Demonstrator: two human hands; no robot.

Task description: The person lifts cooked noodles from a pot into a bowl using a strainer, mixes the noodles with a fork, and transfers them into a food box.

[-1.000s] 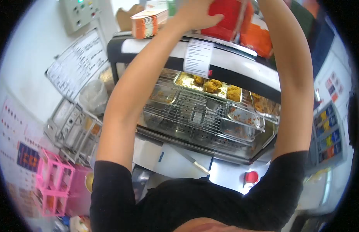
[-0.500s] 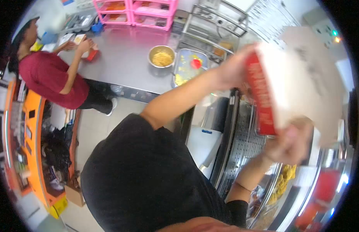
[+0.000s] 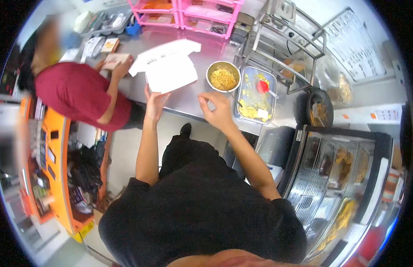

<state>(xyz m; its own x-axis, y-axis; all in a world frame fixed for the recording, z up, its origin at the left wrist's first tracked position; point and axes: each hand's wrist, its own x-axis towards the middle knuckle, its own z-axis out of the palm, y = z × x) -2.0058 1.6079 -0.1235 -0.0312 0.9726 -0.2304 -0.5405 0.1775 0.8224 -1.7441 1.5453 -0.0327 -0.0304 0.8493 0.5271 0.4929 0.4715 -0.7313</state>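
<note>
My left hand [image 3: 155, 106] grips the near edge of an open cardboard food box [image 3: 171, 76], fingers beneath it and thumb at its side. The box's inside is white and its printed lid flap [image 3: 164, 51] stands open on the far side. It is held over the front edge of the steel counter [image 3: 188, 107]. To the right of the box, my right hand [image 3: 216, 110] hovers with thumb and fingers curled together in a pinch, and nothing shows between them. Just beyond it are a metal bowl of noodles [image 3: 223, 79] and a tray [image 3: 244, 116] of yellow food bits with a red scoop [image 3: 262, 86].
A person in a maroon shirt [image 3: 82, 95] stands at the left, holding a small box [image 3: 115, 61]. Pink drawers [image 3: 206, 20] and a metal rack [image 3: 282, 44] line the back. A glass-topped chilled case [image 3: 335, 178] is at right, a black pan [image 3: 321, 107] behind it.
The view has swung, and the box has moved from the right side to over the counter. My right hand has let go of the box; my left hand still holds it.
</note>
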